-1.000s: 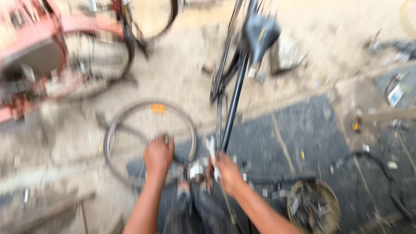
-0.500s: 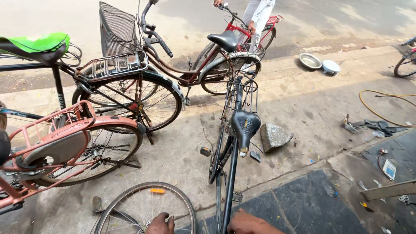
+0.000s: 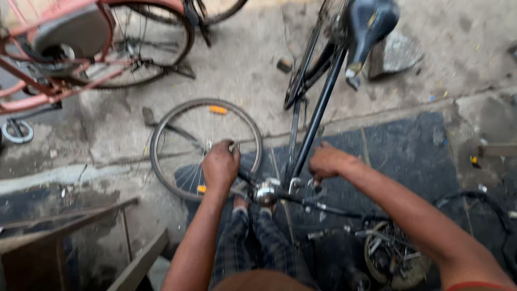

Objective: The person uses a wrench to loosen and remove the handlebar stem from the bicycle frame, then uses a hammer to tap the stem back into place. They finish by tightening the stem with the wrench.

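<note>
A black bicycle stands in front of me, its dark saddle at the far end and its handlebar with a metal bell close to my knees. My left hand is closed around the left handlebar grip. My right hand is curled shut on a part of the handlebar just right of the frame tube; exactly which part is hidden under the fingers. A loose spoked wheel with orange reflectors lies flat on the ground behind my left hand.
A pink bicycle stands at the upper left. A grey stone lies beside the saddle. A bowl of metal parts and a black tyre sit at the lower right, a wooden bench at the lower left.
The view has swung back down from the street and parked bicycles to the handlebar. Both hands are in full view again, staying on the black bicycle's front end.
</note>
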